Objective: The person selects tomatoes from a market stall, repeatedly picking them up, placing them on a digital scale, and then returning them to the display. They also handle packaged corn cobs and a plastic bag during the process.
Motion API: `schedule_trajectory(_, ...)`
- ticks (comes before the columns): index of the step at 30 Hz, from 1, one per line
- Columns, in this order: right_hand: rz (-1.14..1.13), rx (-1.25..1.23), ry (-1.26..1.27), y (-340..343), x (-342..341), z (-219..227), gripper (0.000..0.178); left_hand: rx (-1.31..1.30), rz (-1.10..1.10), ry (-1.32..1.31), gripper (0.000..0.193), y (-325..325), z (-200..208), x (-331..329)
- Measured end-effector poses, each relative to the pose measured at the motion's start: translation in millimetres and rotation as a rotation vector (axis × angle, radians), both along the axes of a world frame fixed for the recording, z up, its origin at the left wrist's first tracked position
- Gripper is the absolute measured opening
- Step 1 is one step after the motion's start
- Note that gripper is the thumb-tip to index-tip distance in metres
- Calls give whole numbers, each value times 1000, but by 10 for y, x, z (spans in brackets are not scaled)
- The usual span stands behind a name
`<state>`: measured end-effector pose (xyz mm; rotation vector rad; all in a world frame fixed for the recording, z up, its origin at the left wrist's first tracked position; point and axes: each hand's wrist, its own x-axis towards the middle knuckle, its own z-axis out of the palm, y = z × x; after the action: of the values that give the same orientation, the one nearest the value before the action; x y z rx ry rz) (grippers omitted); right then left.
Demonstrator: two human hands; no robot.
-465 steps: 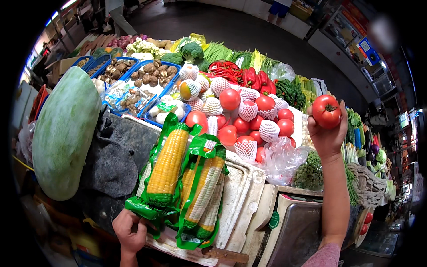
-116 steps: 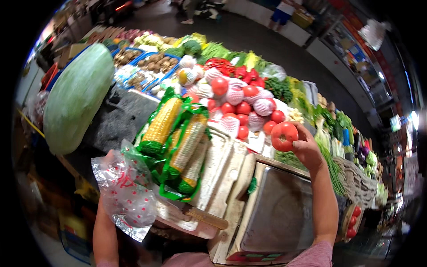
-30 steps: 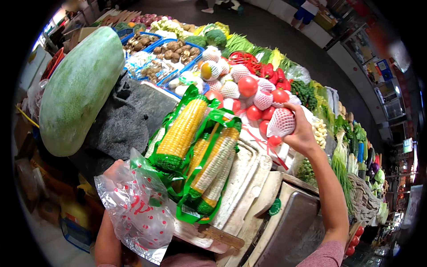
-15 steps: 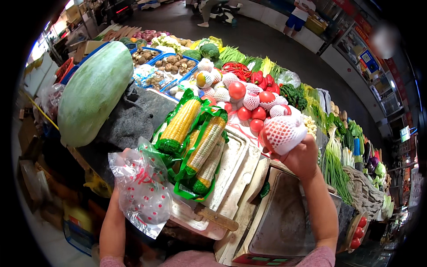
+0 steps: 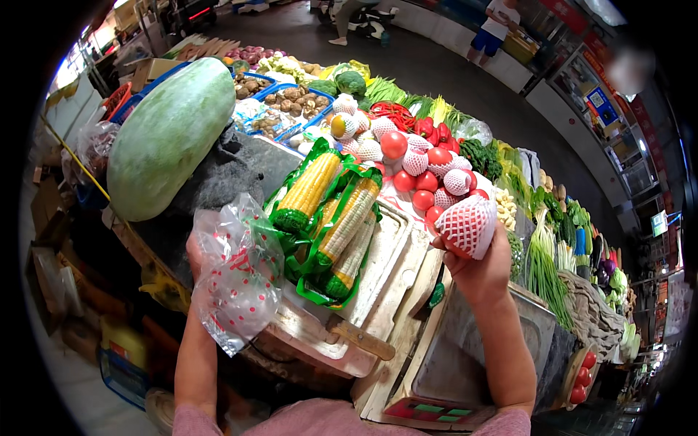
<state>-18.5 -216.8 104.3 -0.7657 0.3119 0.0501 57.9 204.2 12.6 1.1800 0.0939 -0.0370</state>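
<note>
In my right hand is a red tomato in a white foam net, with the fingers closed around its lower side. My left hand is gripping a clear plastic bag with red dots; the bag hides most of its fingers. Between the hands, several corn cobs in green packaging lie on a white foam box lid. Just beyond my right hand is a heap of tomatoes, some in foam nets.
A big pale green winter melon rests at the left. A wooden-handled knife lies on the foam lid beside a weighing scale. Trays of mushrooms, red peppers and green onions line the stall. A person stands across the aisle.
My right hand has tilted the netted tomato and moved slightly left and down. The bag in my left hand has shifted a little right and up, and the whole view has shifted slightly.
</note>
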Motion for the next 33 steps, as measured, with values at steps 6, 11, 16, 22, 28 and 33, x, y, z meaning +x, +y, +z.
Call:
schedule_trajectory(6, -115, -134, 70, 256, -279, 240, 57, 436, 559, -515, 40, 385, 193, -44)
schedule_trajectory(11, -18, -75, 47, 434, -476, 220, 58, 659, 199, -1032, 40, -331, 1074, -784)
schedule_trajectory(16, 122, -82, 191, 1113, -634, 340, 65, 513, -480, -775, 107, -1072, 1064, -953)
schedule_trajectory(22, 499, -749, 89, 768, -950, 342, 55, -362, -758, 37, 104, -1187, 799, -1077)
schedule_trajectory(28, 83, -1356, -532, 1020, -998, 359, 35, -552, -756, 198, 105, -1204, 594, -1148)
schedule_trajectory(33, 53, -919, -148, 959, -1046, 131, 15, -730, -893, 310, 105, -1157, 379, -1196)
